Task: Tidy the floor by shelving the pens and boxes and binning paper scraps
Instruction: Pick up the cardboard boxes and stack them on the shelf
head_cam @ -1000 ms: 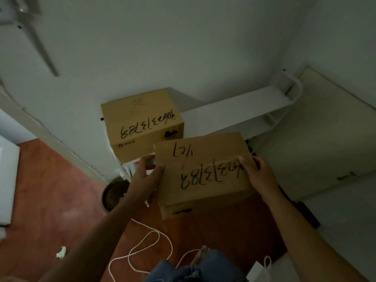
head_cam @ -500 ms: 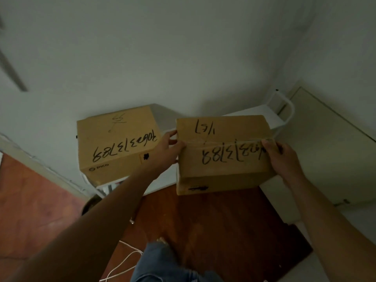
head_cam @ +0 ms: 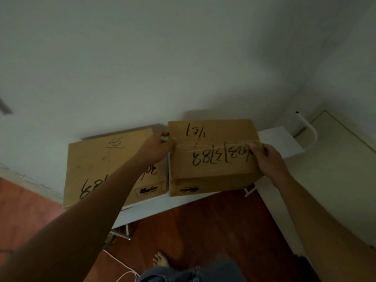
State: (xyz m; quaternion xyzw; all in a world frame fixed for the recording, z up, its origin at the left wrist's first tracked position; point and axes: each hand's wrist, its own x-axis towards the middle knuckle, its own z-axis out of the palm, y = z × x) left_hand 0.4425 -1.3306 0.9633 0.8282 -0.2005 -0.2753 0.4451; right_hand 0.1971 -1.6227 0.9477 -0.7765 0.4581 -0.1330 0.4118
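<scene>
So, held the taped brown cardboard box with black marker writing (head_cam: pixel 211 159) from both sides. Gripped its left edge with the left hand (head_cam: pixel 156 148), thumb and fingers curled round the top corner there. Gripped its right edge with the right hand (head_cam: pixel 268 159), thumb flat on the taped top, other fingers wrapped down the side and out of sight. Looked to be resting on the flat white shelf (head_cam: pixel 278 139), far side close to the pale wall (head_cam: pixel 183 58), near side right at the shelf's front edge. Stood just right of a second brown cardboard box (head_cam: pixel 101 163), with only a thin gap between the two. Partly hid that second box behind the left forearm. Down below, nearer: a red-brown wooden floor (head_cam: pixel 203 226), a thin white cable (head_cam: pixel 124 273) at the left, a bare foot (head_cam: pixel 160 260) and blue jeans (head_cam: pixel 193 274). Far right: a pale door (head_cam: pixel 335 169).
</scene>
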